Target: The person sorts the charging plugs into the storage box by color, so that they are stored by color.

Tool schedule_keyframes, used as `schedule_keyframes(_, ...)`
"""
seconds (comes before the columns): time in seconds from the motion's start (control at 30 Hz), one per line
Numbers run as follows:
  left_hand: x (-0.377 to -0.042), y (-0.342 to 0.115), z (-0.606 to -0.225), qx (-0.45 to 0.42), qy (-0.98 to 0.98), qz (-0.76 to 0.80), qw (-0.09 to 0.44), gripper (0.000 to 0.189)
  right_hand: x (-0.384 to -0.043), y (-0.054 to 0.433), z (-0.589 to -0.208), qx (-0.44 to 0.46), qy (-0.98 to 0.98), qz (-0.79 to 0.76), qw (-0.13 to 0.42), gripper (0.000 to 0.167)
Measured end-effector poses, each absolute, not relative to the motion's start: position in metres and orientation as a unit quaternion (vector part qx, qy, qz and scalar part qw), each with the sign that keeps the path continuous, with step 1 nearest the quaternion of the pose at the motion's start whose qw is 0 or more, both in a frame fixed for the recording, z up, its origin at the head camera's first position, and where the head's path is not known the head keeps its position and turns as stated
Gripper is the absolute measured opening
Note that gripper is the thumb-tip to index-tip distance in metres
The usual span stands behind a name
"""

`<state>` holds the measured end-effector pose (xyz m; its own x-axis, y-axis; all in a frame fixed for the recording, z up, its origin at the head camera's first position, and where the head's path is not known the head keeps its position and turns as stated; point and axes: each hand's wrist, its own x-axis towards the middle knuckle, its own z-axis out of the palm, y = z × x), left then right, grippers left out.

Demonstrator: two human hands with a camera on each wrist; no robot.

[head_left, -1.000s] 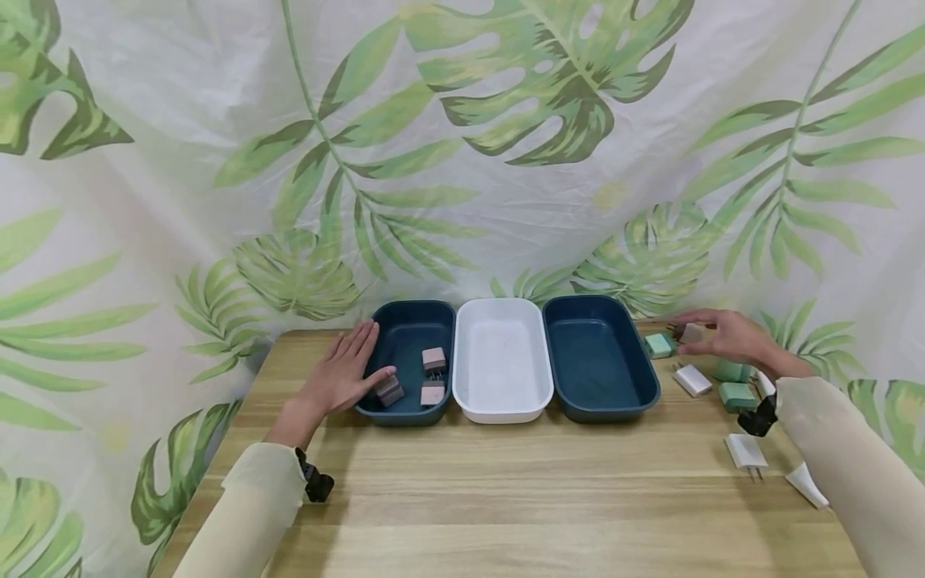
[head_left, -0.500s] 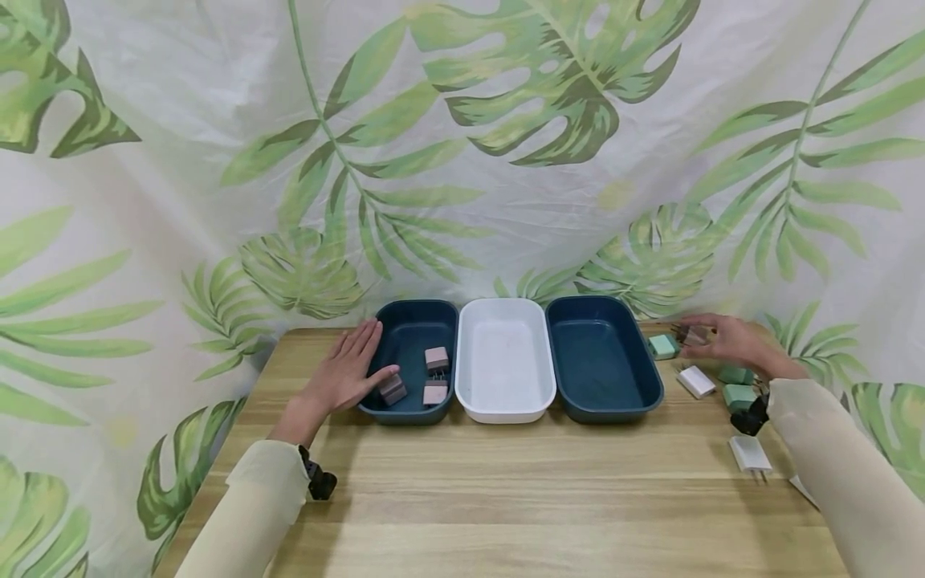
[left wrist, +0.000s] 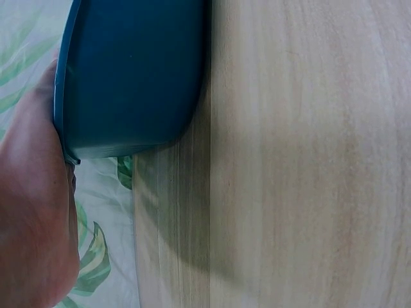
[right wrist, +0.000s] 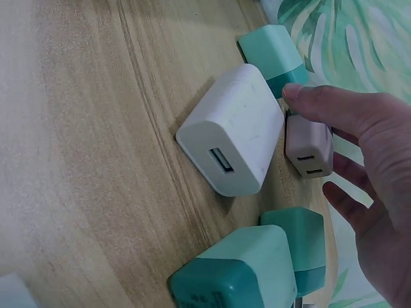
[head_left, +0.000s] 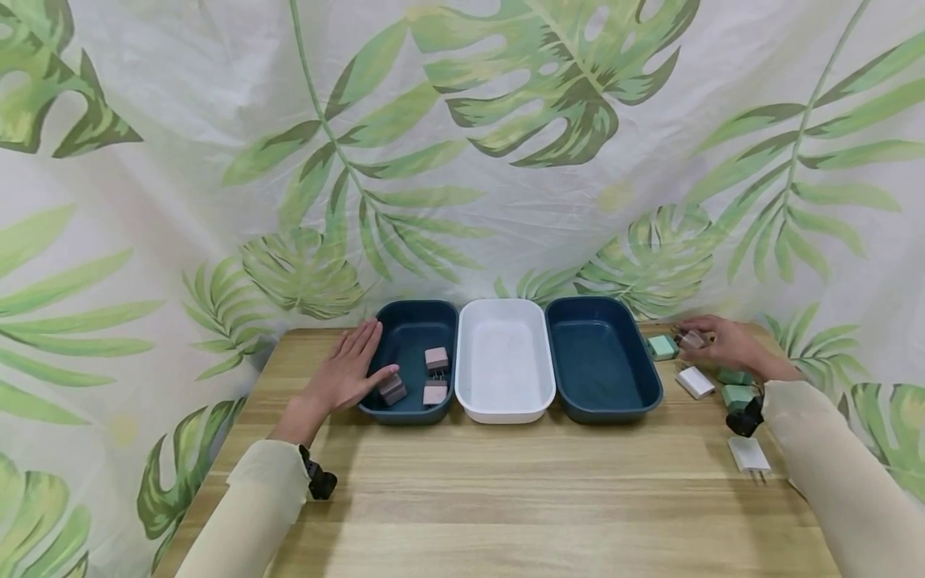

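In the head view my left hand (head_left: 340, 376) rests on the left rim of a dark blue tray (head_left: 412, 419), fingers straight and thumb reaching over its inside. Several pink plug chargers (head_left: 435, 393) lie in that tray. At the far right my right hand (head_left: 739, 350) pinches another pink charger (right wrist: 309, 146) between thumb and fingers, close over the table. Beside it in the right wrist view are a large white charger (right wrist: 234, 131) and a light green charger (right wrist: 273, 51). Two more green chargers (right wrist: 231, 273) stand nearer the wrist.
A white tray (head_left: 505, 416) and a second dark blue tray (head_left: 609, 415) stand in a row with the first. Another white charger (head_left: 748, 454) lies near the right forearm. A leaf-patterned cloth (head_left: 506, 225) hangs behind the wooden table (head_left: 506, 498).
My right fingers have drawn in closer around the pink charger, and the right forearm has shifted slightly left. The left hand stays on the tray's rim.
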<state>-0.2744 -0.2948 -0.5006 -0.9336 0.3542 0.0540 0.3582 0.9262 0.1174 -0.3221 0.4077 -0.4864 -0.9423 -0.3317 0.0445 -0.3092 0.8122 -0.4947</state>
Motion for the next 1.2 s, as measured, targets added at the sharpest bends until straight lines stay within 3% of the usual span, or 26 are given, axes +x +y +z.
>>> schedule_keyframes(0.23,-0.273,-0.295,-0.501,-0.18,-0.981,-0.063,0.014,0.095,-0.319,0.408,-0.49,-0.194,0.949,-0.247,0.008,0.053)
schedule_keyframes(0.57,-0.275,-0.296,-0.5,-0.18,-0.981,-0.064,0.014,0.095,-0.314,0.413,-0.492,-0.211,0.948,-0.237,-0.015,0.051)
schedule_keyframes(0.87,-0.276,-0.296,-0.501,-0.181,-0.981,-0.062,0.013,0.095,-0.316,0.415,-0.496,-0.199,0.945,-0.26,0.013,0.049)
schedule_keyframes(1.2,-0.276,-0.296,-0.5,-0.183,-0.981,-0.062,0.009,0.095,-0.309,0.415,-0.493,-0.183,0.945,-0.272,0.01,0.047)
